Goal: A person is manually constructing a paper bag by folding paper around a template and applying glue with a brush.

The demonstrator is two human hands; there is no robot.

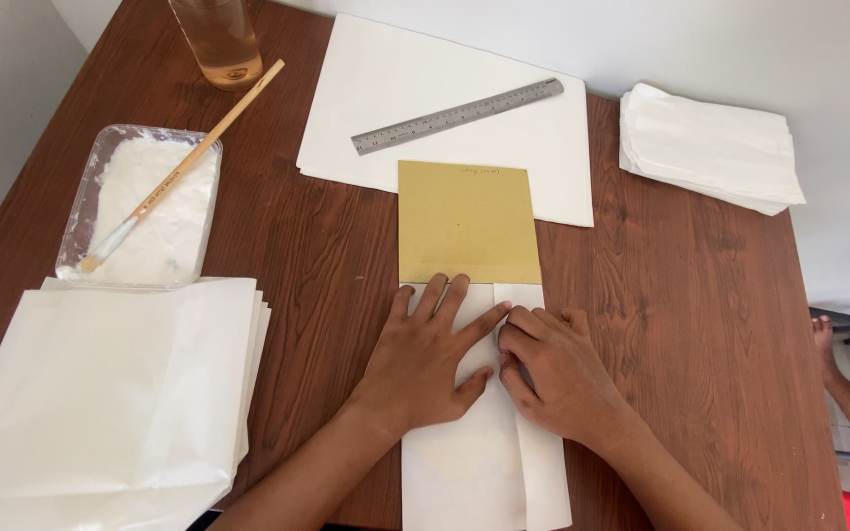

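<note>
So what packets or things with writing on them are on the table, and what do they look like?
Brown card: flat tan rectangle in the middle, faint handwriting near its top edge, lower end tucked into the folded white paper under both hands.
Metal ruler: long grey strip with printed marks, lying slanted on the big white sheet.
Clear plastic tub: far left, holds white paste, a brush resting across it.
No screens or signs.

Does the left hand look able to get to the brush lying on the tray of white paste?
Probably yes. The left hand lies flat on the folded white paper, holding nothing, and only bare table lies between it and the brush.
</note>
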